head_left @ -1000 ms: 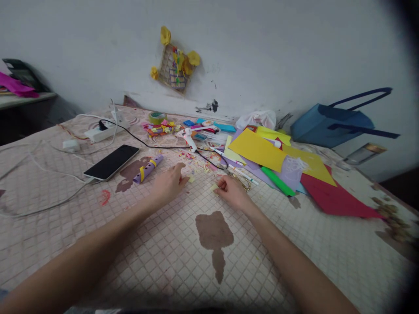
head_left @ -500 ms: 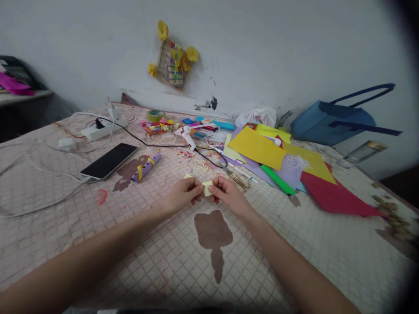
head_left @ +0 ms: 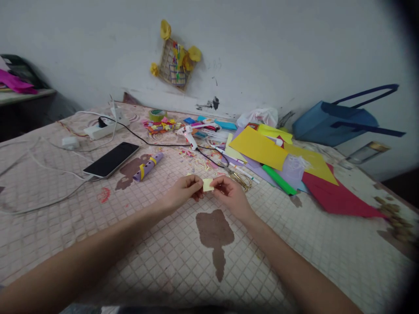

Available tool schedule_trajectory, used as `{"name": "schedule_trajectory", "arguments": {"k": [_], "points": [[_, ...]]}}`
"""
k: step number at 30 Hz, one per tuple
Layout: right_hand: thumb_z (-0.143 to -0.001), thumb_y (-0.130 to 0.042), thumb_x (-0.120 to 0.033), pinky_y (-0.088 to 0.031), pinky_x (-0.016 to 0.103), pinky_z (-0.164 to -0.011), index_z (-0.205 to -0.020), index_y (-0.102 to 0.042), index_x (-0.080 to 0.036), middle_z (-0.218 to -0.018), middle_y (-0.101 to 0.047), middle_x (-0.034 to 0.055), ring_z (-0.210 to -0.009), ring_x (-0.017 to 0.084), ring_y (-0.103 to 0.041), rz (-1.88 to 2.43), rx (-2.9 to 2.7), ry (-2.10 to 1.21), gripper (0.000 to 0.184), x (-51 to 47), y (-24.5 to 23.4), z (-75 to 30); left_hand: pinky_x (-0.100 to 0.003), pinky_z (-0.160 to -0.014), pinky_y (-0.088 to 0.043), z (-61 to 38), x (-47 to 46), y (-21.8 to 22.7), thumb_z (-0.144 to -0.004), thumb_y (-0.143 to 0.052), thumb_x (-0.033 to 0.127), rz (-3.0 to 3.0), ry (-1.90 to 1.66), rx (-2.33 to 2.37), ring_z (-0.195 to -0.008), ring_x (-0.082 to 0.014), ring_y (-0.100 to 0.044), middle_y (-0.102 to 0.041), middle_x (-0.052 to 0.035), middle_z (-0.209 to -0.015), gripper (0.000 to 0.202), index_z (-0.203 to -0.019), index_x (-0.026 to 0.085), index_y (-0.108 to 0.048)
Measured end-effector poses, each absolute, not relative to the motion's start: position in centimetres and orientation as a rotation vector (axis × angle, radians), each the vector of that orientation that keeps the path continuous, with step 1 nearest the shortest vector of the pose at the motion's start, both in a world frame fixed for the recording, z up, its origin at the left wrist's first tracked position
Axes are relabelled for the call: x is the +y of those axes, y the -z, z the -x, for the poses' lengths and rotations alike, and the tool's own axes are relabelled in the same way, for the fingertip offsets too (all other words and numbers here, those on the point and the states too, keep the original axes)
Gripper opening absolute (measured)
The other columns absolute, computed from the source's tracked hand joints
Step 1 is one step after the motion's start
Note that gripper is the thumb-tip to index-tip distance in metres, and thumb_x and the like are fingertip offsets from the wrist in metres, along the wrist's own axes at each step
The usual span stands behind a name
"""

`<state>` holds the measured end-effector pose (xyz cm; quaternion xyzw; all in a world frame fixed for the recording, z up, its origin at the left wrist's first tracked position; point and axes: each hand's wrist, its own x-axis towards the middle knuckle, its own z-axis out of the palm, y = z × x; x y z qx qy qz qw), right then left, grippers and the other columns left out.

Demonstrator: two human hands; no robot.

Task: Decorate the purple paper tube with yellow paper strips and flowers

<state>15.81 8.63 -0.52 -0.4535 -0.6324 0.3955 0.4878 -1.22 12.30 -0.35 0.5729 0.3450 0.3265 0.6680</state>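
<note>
Yellow paper scrap [head_left: 207,185] gripped by fingers of left hand [head_left: 183,192] and right hand [head_left: 230,195].

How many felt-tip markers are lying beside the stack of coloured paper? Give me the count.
2. One lies on the lilac paper's edge, by the yellow sheet: the first marker. The second marker lies just above the gold-handled scissors. More may be hidden under the paper.

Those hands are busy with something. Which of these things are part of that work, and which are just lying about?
In use:
yellow paper scrap
left hand
right hand

Lying about, not held:
scissors
glue gun
tape roll
phone
power strip
blue bag
</note>
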Motion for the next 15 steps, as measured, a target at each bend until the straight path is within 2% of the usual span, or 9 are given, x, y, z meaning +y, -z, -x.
{"name": "schedule_trajectory", "arguments": {"k": [5, 10, 15], "points": [[-0.074, -0.06, -0.024, -0.043, 0.027, -0.068, -0.079, -0.055, -0.019, -0.077, -0.056, 0.0006, -0.072, 0.014, -0.053, 1.101, -1.488, -0.942, 0.009, 8.57, 0.5, -15.76, -0.025, -0.058, -0.045, 1.1, 12.18, 0.51, -0.079, -0.054, 0.027, -1.399, -0.893, 0.664, -0.065, -0.0112, -0.057, -0.054, 0.0019, -0.071, 0.022, -0.096, 0.016, -0.045], [-0.074, -0.061, -0.029, -0.041, 0.025, -0.062, -0.078, -0.057, -0.019, -0.073, -0.057, -0.0005, -0.066, 0.012, -0.051, 1.123, -1.431, -0.956, 0.012, 8.47, 0.7, -15.64, -0.023, -0.061, -0.043, 1.03, 11.7, 0.22, -0.076, -0.059, 0.021, -1.524, -0.943, 0.643, -0.071, -0.0101, -0.054, -0.053, -0.0004, -0.081, 0.019, -0.089, 0.016, -0.046], [-0.074, -0.062, -0.034, -0.039, 0.025, -0.059, -0.075, -0.058, -0.019, -0.07, -0.056, -0.0012, -0.063, 0.012, -0.049, 1.129, -1.366, -1.024, 0.015, 8.21, 0.7, -15.26, -0.022, -0.062, -0.042, 1.05, 11.3, -0.01, -0.076, -0.062, 0.023, -1.572, -0.998, 0.705, -0.071, -0.0094, -0.053, -0.053, 0.0005, -0.079, 0.021, -0.088, 0.017, -0.046]]}}
